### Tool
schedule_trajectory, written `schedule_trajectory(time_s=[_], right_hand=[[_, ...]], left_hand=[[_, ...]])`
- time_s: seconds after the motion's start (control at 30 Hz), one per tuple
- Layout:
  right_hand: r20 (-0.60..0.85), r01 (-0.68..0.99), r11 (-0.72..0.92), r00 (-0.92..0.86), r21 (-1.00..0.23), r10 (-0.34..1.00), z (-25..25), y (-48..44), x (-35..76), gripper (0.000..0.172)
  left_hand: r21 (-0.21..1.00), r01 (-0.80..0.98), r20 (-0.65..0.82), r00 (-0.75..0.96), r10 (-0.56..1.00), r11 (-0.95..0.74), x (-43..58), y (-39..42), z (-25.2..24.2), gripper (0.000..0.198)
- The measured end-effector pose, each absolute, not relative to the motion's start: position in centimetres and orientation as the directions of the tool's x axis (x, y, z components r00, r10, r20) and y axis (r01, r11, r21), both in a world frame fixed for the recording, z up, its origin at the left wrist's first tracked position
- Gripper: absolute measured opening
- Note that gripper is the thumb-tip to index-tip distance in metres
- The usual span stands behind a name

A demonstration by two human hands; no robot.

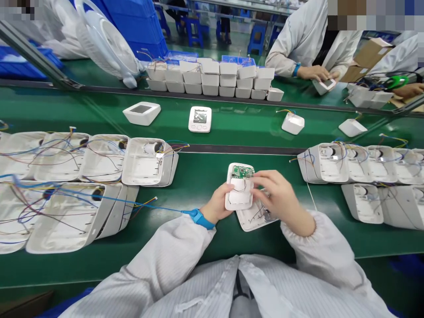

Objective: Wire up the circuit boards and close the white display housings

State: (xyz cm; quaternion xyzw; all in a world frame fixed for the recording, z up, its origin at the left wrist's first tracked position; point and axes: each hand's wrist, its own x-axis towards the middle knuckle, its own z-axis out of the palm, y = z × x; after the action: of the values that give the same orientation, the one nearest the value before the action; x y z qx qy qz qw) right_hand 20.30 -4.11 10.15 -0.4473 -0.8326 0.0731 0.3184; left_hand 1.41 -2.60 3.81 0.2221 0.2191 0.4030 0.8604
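Note:
My left hand (217,204) grips the left edge of a white plastic housing half (241,198), thumb on top. A green circuit board (243,171) sits at its upper end, with a thin dark wire loop below. My right hand (276,194) is closed at the housing's right edge, its fingertips against the board's right end; what they pinch, if anything, is hidden. Beneath lies another white plastic shell (249,219) with thin wires and a metallic part, partly covered by the right hand. A blue wrist strap (201,219) with a cord is on my left wrist.
Rows of open white housings with coloured wires stand at left (142,161) and right (331,163). Ahead lie a white device with a screen (200,127) and small white cases (293,123). Stacked white cases (210,79) and a fan (109,44) stand beyond the rail. Across, a co-worker's hands (316,73) hold a device.

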Motion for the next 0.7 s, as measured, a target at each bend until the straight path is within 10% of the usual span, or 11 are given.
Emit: schedule_trajectory(time_s=[0.23,0.7], right_hand=[[0.104,0.708,0.258,-0.253,-0.657,0.962,10.2,-5.7,23.9,0.024],[0.058,0.496,0.161,-0.216,-0.853,0.975,9.1,-1.2,20.6,0.012]], left_hand=[[0.595,-0.596,-0.219,0.525,0.822,0.539,1.3,-2.8,4.7,0.051],[0.738,-0.568,-0.118,0.423,0.899,0.364,0.7,-3.1,5.0,0.053]])
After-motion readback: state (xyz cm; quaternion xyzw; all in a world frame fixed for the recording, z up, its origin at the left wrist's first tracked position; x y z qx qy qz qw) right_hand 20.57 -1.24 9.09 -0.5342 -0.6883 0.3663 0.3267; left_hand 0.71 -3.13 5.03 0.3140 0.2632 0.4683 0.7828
